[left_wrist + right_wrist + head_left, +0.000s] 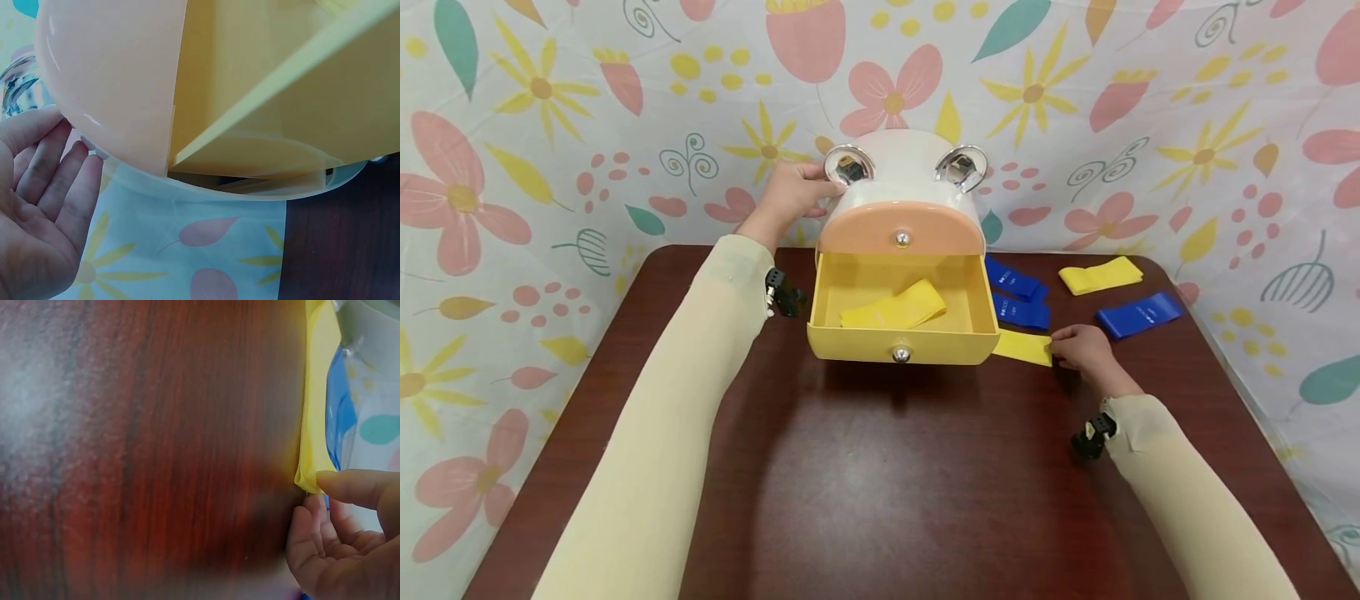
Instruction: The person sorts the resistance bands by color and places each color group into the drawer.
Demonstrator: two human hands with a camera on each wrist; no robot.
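The dark reddish-brown wooden surface (887, 483) is carrying a white animal-shaped plastic drawer cabinet (901, 179) with a peach upper drawer front (901, 227) and a pale yellow lower drawer (901, 321) that is standing pulled out toward the person. Inside that open drawer a folded yellow elastic band (895, 307) is lying, its long axis running roughly left to right and tilted up a little at the right.

The left hand (790, 196) is resting against the cabinet's upper left side, fingers straight and spread against the shell near the chrome-ringed ear (the left wrist view shows the open palm beside the curved peach front), so its grip is apart and holding nothing.

The right hand (1082, 348) is much the nearer to the flat yellow rubber band (1024, 347) lying on the surface just beside the drawer's right front corner. This band is stretching leftward from the grip, its long axis running left to right, and its far end is disappearing behind the drawer's corner. The thumb and fingertips are pinching the band's right end, so the grip is clamped on it.

Beyond the hand, two dark blue bands (1019, 297) are lying close to the cabinet, with another yellow band (1101, 274) and another blue band (1138, 314) further right.
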